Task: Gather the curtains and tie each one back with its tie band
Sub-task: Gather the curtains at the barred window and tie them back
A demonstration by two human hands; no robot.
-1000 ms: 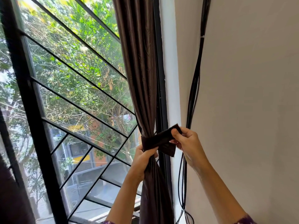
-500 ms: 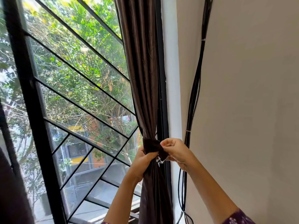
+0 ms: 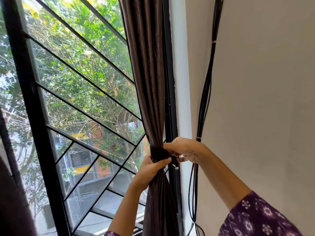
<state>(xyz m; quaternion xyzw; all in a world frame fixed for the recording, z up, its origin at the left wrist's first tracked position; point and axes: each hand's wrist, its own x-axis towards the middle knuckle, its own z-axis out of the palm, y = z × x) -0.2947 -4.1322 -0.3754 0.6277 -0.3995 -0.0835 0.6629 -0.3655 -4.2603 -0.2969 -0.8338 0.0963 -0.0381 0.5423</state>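
Likely soft, slippery curtain (image 3: 148,99) clutched in left grip (image 3: 151,169); tie band (image 3: 159,153) just above, end pinched in right grip (image 3: 185,150).

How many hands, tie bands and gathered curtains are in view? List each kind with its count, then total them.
Hands: 2, the left hand and the right hand
Tie bands: 1, the tie band
Gathered curtains: 1, the curtain
Total: 4

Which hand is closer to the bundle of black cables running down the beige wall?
Right. The right hand sits just left of the black cables, pinching the dark tie band; the left hand grips the brown curtain farther left.
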